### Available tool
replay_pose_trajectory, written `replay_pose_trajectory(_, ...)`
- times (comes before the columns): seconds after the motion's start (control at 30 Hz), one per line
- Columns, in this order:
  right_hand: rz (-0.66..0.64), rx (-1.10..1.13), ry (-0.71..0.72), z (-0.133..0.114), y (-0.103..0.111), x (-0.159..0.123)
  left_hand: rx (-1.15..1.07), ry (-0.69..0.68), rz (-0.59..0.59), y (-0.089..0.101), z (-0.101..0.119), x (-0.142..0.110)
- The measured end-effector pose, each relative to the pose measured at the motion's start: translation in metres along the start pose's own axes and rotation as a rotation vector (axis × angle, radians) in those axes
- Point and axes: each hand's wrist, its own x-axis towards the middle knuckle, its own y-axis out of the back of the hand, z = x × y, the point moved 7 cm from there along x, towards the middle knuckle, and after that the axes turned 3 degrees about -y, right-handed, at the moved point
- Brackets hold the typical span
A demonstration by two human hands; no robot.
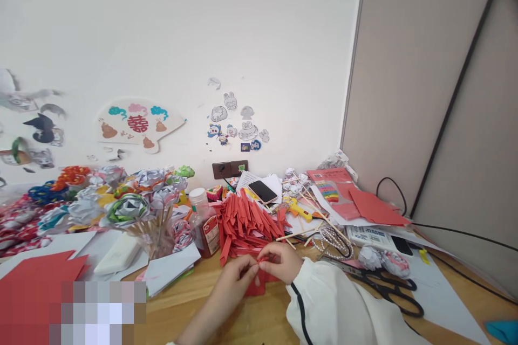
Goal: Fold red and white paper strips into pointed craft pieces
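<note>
My left hand [238, 276] and my right hand [283, 262] meet above the front of the wooden table, fingertips pinched together. Between them is a small piece of red paper, mostly hidden by the fingers. Just below the hands, more red paper [256, 287] lies on the table. Right behind them rises a heap of folded red paper strips [245, 221] with pointed ends. A bottle of dark liquid [207, 234] with a white cap stands left of the heap.
Black-handled scissors [390, 285], a bead string [332, 241] and a yellow glue gun [298, 209] lie to the right. A phone [263, 192] rests behind the heap. Paper flowers [129, 209] stand at left near a white box-shaped object [117, 254]. Red sheets [374, 207] lie at back right.
</note>
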Motion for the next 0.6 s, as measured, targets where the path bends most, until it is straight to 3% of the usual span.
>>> replay_pose_trajectory(0.17,0.016,-0.088,0.034,-0.004,0.004,0.000,0.062,-0.015,-0.003,-0.001,-0.001,0.000)
replay_pose_trajectory(0.3,0.129,-0.142,0.018,0.001,0.012,0.002,0.101,0.037,0.057,0.008,-0.008,0.001)
replay_pose_trajectory(0.5,0.120,0.092,-0.041,0.011,0.018,0.006,0.106,0.045,0.163,0.024,-0.012,0.004)
replay_pose_trajectory(0.6,0.046,0.172,-0.024,0.009,0.015,0.006,0.106,0.021,0.156,0.025,-0.008,0.003)
